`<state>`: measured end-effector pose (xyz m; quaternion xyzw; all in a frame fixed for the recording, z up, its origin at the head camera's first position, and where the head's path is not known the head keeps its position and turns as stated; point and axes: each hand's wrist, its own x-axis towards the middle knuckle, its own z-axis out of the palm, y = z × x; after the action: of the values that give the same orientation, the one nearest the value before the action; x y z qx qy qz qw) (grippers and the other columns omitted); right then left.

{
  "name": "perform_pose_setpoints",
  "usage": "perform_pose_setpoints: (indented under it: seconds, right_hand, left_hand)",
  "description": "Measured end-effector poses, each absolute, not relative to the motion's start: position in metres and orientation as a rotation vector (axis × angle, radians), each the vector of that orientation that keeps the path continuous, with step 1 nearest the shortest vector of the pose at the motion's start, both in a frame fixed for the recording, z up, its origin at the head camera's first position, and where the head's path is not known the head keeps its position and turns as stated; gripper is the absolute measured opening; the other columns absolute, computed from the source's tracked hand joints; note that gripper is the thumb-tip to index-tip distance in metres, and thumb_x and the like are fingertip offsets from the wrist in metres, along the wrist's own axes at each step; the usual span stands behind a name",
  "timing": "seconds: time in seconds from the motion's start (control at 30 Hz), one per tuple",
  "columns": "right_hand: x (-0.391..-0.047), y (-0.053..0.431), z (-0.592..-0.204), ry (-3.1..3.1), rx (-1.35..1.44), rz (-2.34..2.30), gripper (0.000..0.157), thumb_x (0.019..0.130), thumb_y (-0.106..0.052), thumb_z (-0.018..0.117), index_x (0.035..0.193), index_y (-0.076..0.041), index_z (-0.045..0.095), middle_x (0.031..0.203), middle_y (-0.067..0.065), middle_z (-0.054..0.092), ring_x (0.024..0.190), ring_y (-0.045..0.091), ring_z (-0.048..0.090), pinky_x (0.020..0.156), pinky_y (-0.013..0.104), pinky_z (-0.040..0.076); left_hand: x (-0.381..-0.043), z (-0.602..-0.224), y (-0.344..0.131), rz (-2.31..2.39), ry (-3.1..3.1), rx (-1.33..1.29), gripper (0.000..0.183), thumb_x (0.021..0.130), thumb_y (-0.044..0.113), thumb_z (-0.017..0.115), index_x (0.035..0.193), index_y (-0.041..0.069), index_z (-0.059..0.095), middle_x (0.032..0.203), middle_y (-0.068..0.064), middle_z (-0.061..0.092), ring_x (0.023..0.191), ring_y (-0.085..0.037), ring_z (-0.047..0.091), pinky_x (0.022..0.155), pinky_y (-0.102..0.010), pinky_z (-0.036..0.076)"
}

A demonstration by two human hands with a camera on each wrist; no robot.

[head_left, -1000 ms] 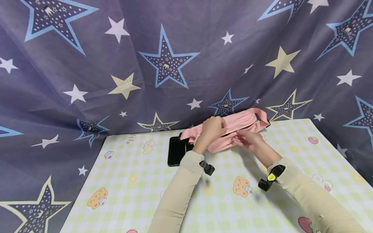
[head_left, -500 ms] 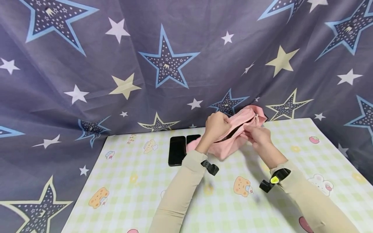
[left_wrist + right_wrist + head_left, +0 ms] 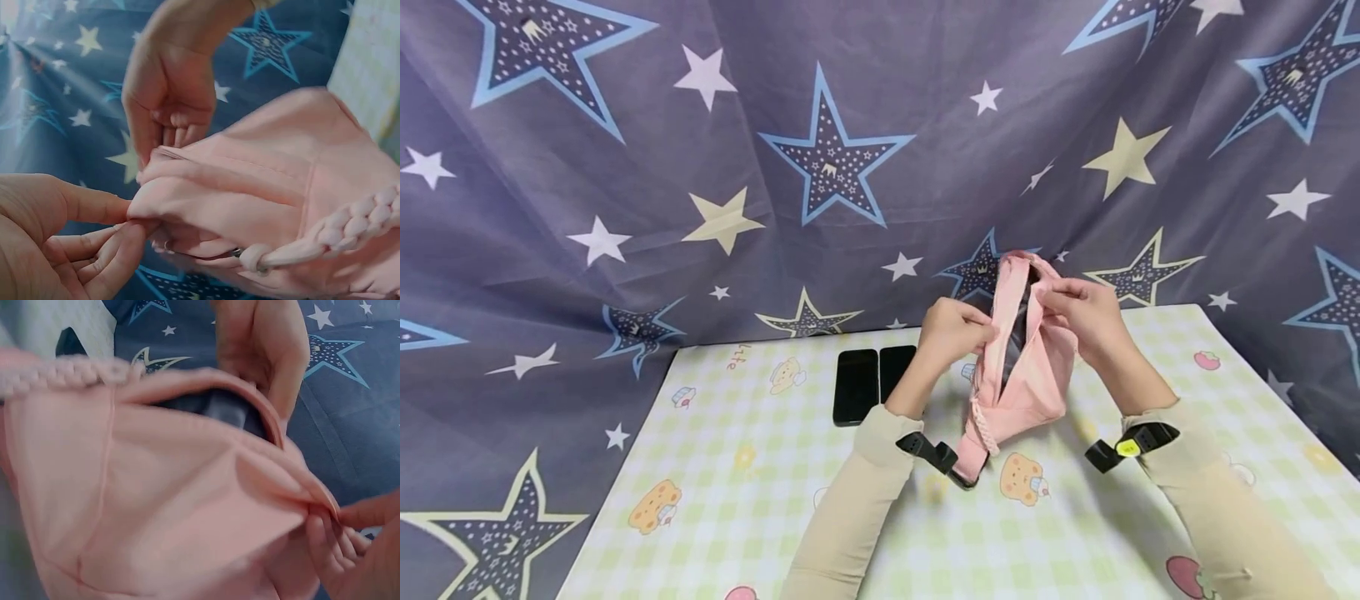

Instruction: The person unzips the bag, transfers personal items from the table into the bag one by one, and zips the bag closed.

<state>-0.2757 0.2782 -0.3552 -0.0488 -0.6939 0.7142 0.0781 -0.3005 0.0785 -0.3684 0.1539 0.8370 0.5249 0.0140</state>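
A pink fabric bag [image 3: 1037, 379] with a braided cord [image 3: 356, 225] hangs between both hands near the back of the table, its long opening spread and turned toward the head camera. My left hand [image 3: 953, 333] pinches the left edge of the opening between thumb and fingers. The right hand [image 3: 1086, 317] pinches the opposite edge, pulling the fabric to a fold. Dark lining [image 3: 225, 409] shows inside the gap in the right wrist view. At the bag's lower end a pink strap [image 3: 972, 458] reaches down toward the table.
Two black phones lie side by side left of the bag: one phone [image 3: 855, 387] in full sight, the other phone [image 3: 895, 367] partly behind the left forearm. A star-patterned curtain [image 3: 820, 250] rises behind the checked tablecloth [image 3: 737, 483].
The bag has swung from lying lengthwise to nearly upright, and its opening has been spread wide. The right hand has moved up and right. The second phone has come into view.
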Motion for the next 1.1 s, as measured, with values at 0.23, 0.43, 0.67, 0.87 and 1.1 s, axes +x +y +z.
perform_pose_setpoints:
  seconds: [0.23, 0.43, 0.67, 0.87, 1.1]
  right_hand:
    - [-0.296, 0.269, -0.347, -2.364, 0.164, 1.772, 0.025, 0.097, -0.007, 0.065, 0.109, 0.015, 0.067, 0.072, -0.016, 0.07, 0.065, 0.001, 0.067, 0.064, 0.019, 0.058]
    - [-0.314, 0.259, -0.345, -2.593, 0.336, 1.212, 0.016, 0.095, -0.006, 0.067, 0.097, 0.007, 0.075, 0.071, 0.004, 0.072, 0.058, 0.004, 0.058, 0.056, 0.019, 0.049]
    - [-0.316, 0.242, -0.359, -2.81, 0.274, 0.654, 0.014, 0.089, -0.008, 0.065, 0.088, -0.001, 0.077, 0.076, 0.012, 0.072, 0.07, 0.03, 0.066, 0.068, 0.047, 0.052]
    - [-0.314, 0.235, -0.373, -2.898, 0.183, 0.67, 0.013, 0.09, -0.009, 0.066, 0.09, -0.001, 0.077, 0.085, 0.015, 0.075, 0.078, 0.034, 0.069, 0.074, 0.051, 0.054]
    - [-0.306, 0.239, -0.376, -2.999, 0.065, 0.686, 0.011, 0.086, -0.016, 0.073, 0.087, -0.005, 0.078, 0.087, 0.014, 0.075, 0.074, 0.03, 0.065, 0.064, 0.045, 0.052]
  left_hand:
    - [-0.294, -0.363, 0.066, 1.801, 2.342, 0.32, 0.006, 0.083, -0.001, 0.077, 0.088, -0.005, 0.077, 0.079, -0.017, 0.076, 0.061, -0.019, 0.074, 0.06, -0.028, 0.062]
    - [-0.304, -0.384, 0.062, 1.889, 2.107, 0.203, 0.008, 0.083, -0.006, 0.074, 0.089, -0.011, 0.071, 0.067, -0.007, 0.067, 0.054, -0.011, 0.067, 0.06, -0.028, 0.062]
    - [-0.317, -0.415, 0.059, 1.87, 2.051, 0.135, 0.008, 0.085, -0.003, 0.071, 0.078, -0.003, 0.069, 0.061, -0.002, 0.065, 0.051, -0.008, 0.065, 0.055, -0.022, 0.059]
    - [-0.325, -0.429, 0.059, 1.934, 2.178, 0.058, 0.011, 0.085, 0.006, 0.077, 0.084, -0.004, 0.075, 0.064, -0.009, 0.07, 0.049, -0.008, 0.064, 0.055, -0.024, 0.06]
    - [-0.332, -0.441, 0.06, 1.934, 2.255, -0.07, 0.009, 0.085, 0.005, 0.077, 0.091, -0.001, 0.078, 0.072, -0.012, 0.074, 0.051, -0.006, 0.064, 0.059, -0.025, 0.061]
